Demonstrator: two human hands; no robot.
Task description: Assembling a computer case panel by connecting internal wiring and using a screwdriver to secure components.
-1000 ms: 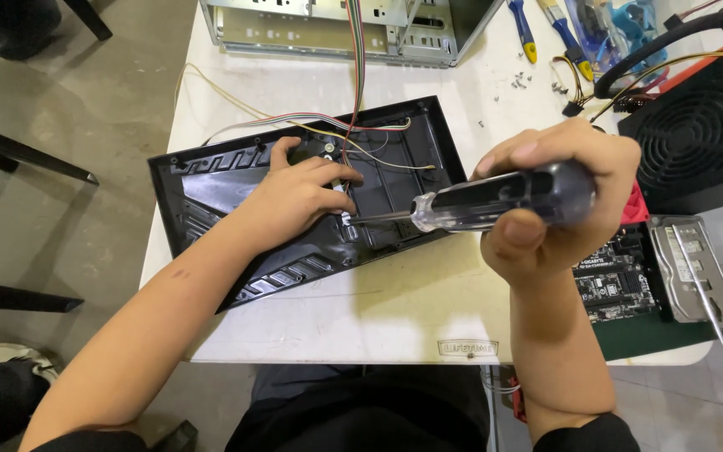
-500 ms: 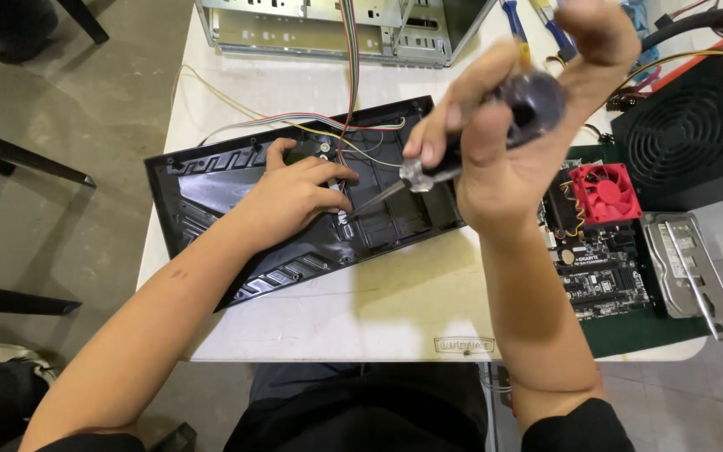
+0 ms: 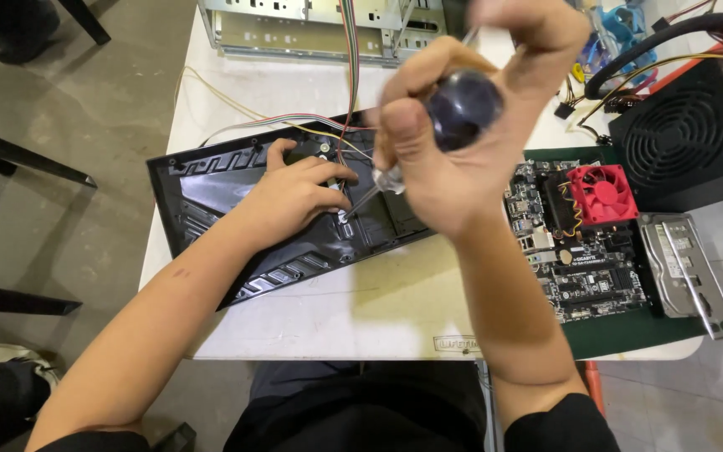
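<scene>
**Over the white table: two hands at a black plastic panel**

On the white table top (image 3: 320, 322), seen from the head camera, a long black plastic computer front panel (image 3: 211, 188) lies face down, slanting from the upper right toward the lower left, its ribbed inner side up. The left hand (image 3: 294, 197) rests palm down on the middle of that panel, fingers curled and pressing on a small part by the panel's upper edge; exactly what sits under the fingertips cannot be told. The right hand (image 3: 470, 125) is raised above the panel's right end and is clenched around a screwdriver with a dark translucent rounded handle (image 3: 462, 107). Its thin metal shaft (image 3: 363, 201) slants down and to the left, and its tip meets the panel just beside the left thumb.

A bundle of thin coloured wires (image 3: 349, 59) runs from the panel's upper edge up to a grey metal computer case (image 3: 311, 29) at the far edge of the table. Right of the panel, on a dark green mat (image 3: 621, 335), lies a black motherboard with a red cooler fan (image 3: 600, 192). Just right of the board lies a silver metal port shield plate (image 3: 684, 268). Behind these stands a black box-shaped power supply with a round fan grille (image 3: 679, 142), its thick cables arching over the top.
</scene>
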